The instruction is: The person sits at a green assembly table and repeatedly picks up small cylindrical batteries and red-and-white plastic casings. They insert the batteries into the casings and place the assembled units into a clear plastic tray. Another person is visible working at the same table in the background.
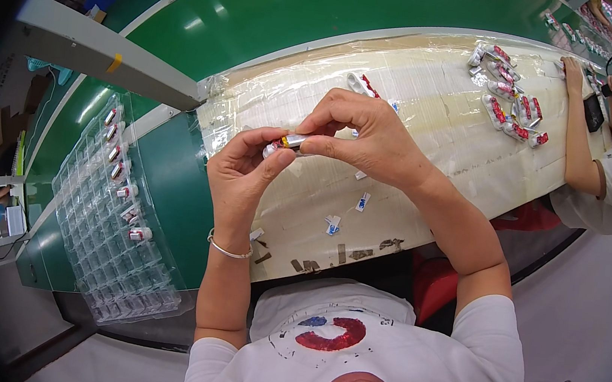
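Observation:
Above the near part of the covered worktop, my left hand [240,176] and my right hand [373,134] are close together. Between their fingertips is a small white-and-silver part [293,141] with a yellow patch and a bit of red. My left thumb and fingers grip its white end, while the right thumb and forefinger pinch the silver end. Fingers partly cover it. Just beyond my right hand lies a similar white-and-red part [363,84]. Small white-and-blue tabs [332,225] lie on the worktop nearer to me.
At left, a clear compartment tray [149,279] holds several similar parts along its far and right side. A grey post [104,43] rises behind it. More white-and-red parts [500,89] are grouped at right, near a co-worker's arm [580,139]. Green surface [296,9] runs behind.

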A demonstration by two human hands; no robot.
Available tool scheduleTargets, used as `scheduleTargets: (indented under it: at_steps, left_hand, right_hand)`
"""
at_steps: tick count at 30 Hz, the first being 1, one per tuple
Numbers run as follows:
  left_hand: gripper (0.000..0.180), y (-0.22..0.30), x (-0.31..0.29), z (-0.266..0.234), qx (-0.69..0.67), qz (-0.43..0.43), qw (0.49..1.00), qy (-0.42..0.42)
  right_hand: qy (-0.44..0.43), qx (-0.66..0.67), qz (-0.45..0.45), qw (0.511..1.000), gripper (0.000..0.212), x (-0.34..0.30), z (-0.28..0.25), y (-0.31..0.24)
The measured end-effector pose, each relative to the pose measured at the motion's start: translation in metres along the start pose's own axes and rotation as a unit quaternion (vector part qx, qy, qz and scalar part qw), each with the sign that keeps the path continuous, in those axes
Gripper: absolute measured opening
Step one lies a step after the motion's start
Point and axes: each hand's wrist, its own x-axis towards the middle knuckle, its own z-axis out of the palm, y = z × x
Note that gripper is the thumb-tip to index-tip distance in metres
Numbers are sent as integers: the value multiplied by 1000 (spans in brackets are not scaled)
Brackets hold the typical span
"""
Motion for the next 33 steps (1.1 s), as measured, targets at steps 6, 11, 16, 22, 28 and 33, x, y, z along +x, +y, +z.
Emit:
scheduleTargets:
  at_steps: [6, 11, 16, 22, 28, 33]
  left_hand:
    - [26, -2, 0, 2, 15, 32, 999, 32]
    - [26, -1, 0, 2, -15, 125, 991, 38]
    - [26, -1, 0, -1, -66, 153, 986, 29]
    - [25, -3, -2, 1, -66, 172, 983, 6]
    - [26, -7, -1, 1, -56, 205, 977, 1]
    - [26, -8, -2, 3, -14, 221, 975, 17]
  right_hand:
    - [16, -34, -46, 998, 23, 0, 10, 4]
    - [20, 12, -95, 995, 32, 0, 10, 5]
    - [51, 58, -96, 992, 29, -2, 20, -1]
    - [86, 36, -139, 986, 24, -5, 25, -4]
    - [91, 47, -144, 984, 22, -9, 27, -5]
    - [101, 42, -153, 982, 22, -10, 29, -3]
